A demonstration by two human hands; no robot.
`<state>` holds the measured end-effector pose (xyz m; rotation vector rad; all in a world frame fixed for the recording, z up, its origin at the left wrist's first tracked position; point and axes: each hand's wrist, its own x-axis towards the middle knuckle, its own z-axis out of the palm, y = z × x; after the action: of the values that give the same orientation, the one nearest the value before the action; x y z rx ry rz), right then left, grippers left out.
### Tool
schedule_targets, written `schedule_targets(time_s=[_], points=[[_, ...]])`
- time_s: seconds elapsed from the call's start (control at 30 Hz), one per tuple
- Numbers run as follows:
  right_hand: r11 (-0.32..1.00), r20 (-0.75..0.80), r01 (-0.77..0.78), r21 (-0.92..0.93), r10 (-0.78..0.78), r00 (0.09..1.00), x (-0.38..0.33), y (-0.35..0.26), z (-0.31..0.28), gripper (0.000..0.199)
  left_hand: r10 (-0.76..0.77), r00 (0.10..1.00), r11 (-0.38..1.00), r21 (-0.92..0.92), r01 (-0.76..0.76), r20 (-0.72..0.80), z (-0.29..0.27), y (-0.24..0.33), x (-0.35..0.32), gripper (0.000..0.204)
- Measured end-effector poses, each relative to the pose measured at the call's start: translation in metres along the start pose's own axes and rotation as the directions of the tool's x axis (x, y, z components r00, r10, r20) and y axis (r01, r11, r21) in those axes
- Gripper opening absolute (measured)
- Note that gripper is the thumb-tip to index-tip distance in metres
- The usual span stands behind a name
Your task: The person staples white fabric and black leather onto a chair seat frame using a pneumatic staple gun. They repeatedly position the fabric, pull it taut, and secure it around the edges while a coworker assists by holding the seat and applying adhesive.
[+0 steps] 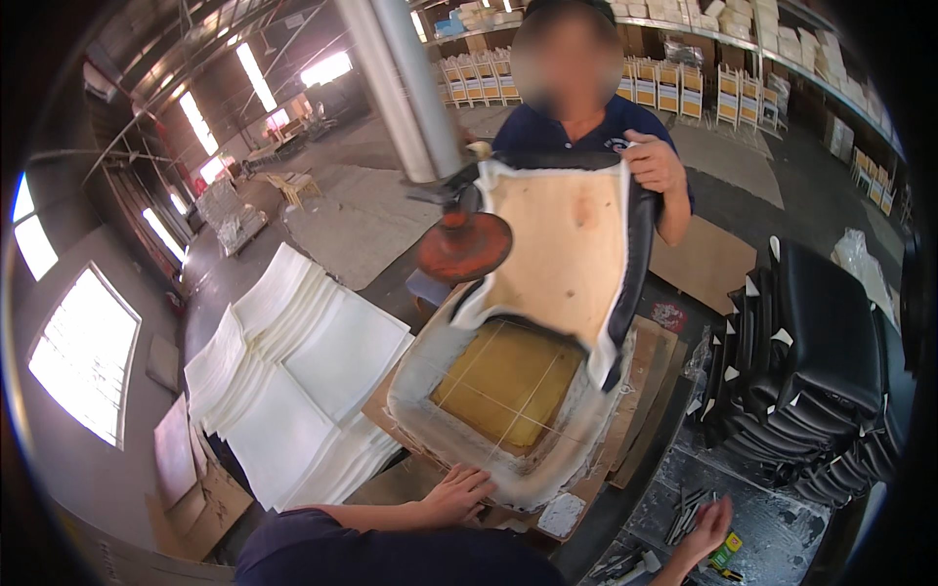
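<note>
- Left hand [459,496] loosely open at the near edge of a rounded, worn grey padded frame [418,415] enclosing a string-crossed yellow sheet [496,388].
- Right hand [705,535] half-curled by slim dark metal rods [683,520]; I can't tell if it grips.
- Above the frame, a co-worker's hand [657,166] grasps a black-edged pale wooden panel [567,244].

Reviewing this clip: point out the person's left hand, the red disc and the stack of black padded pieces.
Left hand [456,496]: head view, on the back of the hand.
Red disc [467,254]: head view, on its broad face.
Black padded pieces [831,327]: head view, on a large piece's smooth face.
</note>
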<state>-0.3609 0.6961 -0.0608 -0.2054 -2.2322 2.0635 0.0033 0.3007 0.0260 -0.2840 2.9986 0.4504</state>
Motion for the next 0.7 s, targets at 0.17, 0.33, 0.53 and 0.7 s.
schedule_targets(time_s=[0.17, 0.33, 0.53, 0.7], points=[[0.417, 0.115, 0.842, 0.344, -0.908, 0.402, -0.100, -0.303, 0.071, 0.041, 0.089, 0.996, 0.989, -0.122, -0.088, 0.001, -0.003, -0.024, -0.005, 0.066], [-0.078, 0.025, 0.783, 0.617, -0.993, -0.119, -0.228, -0.431, 0.104, 0.073, 0.270, 0.959, 0.936, -0.212, -0.282, -0.081, 0.004, -0.059, 0.010, 0.076], [0.401, 0.428, 0.619, 0.675, -0.897, 0.113, -0.320, -0.444, 0.126, 0.057, 0.366, 0.929, 0.909, -0.190, -0.370, -0.058, 0.018, -0.077, 0.003, 0.094], [0.413, 0.438, 0.576, 0.706, -0.893, 0.103, -0.366, -0.465, 0.163, 0.062, 0.430, 0.902, 0.884, -0.210, -0.417, 0.018, 0.015, -0.092, 0.004, 0.103]])
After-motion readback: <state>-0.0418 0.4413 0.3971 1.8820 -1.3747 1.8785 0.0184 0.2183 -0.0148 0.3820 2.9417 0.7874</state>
